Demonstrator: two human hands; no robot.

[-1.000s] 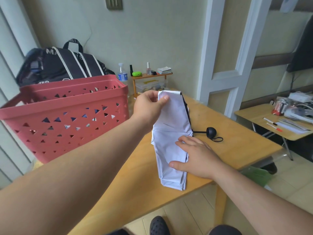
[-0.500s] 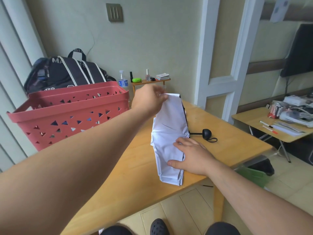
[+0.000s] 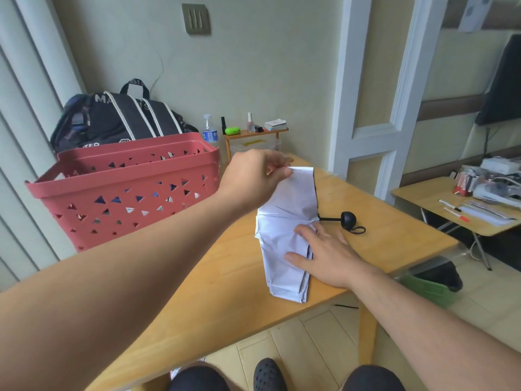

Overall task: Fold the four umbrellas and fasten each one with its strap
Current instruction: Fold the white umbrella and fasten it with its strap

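Observation:
A white umbrella (image 3: 284,224) with a black lining lies collapsed on the wooden table (image 3: 225,283). Its black round handle (image 3: 348,219) with a wrist loop sticks out to the right. My left hand (image 3: 253,176) pinches the far top edge of the white canopy and holds it lifted off the table. My right hand (image 3: 324,252) lies flat, fingers spread, pressing the folded pleats of the canopy down near the table's front edge. No strap is visible.
A red perforated basket (image 3: 124,193) stands on the table's left part, with a black bag (image 3: 121,119) behind it. A small wooden shelf (image 3: 255,134) with bottles stands at the back. A second desk (image 3: 456,204) with papers is to the right.
The camera has tilted and drifted slightly. My left hand has shifted its pinch along the canopy's top edge; my right hand stays pressed on the pleats.

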